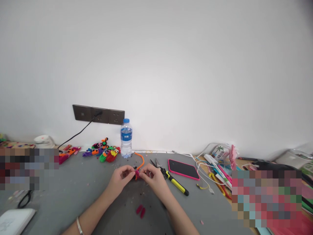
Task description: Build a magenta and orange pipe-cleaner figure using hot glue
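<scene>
My left hand (122, 179) and my right hand (153, 179) meet over the grey mat, thumb and forefinger of each pinched on a small magenta fuzzy piece (137, 173). An orange pipe cleaner (142, 160) curves up and back from between the hands; its lower end shows just under the fingertips. Dark bits by the left fingertips are too small to make out. Two short magenta fuzzy pieces (140, 211) lie on the mat in front of the hands. Yellow-and-black pliers (177, 185) lie right beside my right hand, partly behind it.
A water bottle (126, 140) stands near the wall. Colourful pipe-cleaner figures (107, 152) lie to its left. A pink-edged phone (184, 169) and white cables (204, 173) are at the right, beside a cluttered pile. A white box (17, 221) sits at the lower left.
</scene>
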### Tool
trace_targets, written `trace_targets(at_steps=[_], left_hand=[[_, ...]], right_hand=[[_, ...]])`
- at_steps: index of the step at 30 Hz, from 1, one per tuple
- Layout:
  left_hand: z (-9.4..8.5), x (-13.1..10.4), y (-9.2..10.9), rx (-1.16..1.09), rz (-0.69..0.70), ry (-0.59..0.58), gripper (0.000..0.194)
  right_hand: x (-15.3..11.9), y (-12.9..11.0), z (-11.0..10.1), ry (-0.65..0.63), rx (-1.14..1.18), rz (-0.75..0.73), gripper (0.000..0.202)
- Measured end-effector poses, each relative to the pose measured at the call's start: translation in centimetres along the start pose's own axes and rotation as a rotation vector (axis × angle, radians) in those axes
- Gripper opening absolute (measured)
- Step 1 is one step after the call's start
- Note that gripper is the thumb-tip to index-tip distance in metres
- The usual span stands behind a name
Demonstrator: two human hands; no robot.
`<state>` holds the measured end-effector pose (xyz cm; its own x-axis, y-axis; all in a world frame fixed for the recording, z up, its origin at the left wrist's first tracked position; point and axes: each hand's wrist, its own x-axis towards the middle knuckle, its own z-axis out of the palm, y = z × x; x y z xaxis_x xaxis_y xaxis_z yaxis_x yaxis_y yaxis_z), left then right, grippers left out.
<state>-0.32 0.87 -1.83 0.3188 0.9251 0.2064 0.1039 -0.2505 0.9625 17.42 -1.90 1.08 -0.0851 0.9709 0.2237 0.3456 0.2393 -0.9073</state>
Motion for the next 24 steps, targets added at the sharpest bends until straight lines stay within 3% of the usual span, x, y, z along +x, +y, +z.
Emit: trace_targets(at_steps=[9, 24], left_hand=[[0.15, -0.15, -0.05, 0.006, -0.035, 0.006, 0.023], [0.46, -0.19, 0.51, -0.064, -0.04, -0.004, 0.023]], right_hand=[[0.13, 0.41, -0.34, 0.016, 0.074, 0.034, 0.012], [0.17, 0.76, -0.27, -0.081, 0.156, 0.063, 0.02]])
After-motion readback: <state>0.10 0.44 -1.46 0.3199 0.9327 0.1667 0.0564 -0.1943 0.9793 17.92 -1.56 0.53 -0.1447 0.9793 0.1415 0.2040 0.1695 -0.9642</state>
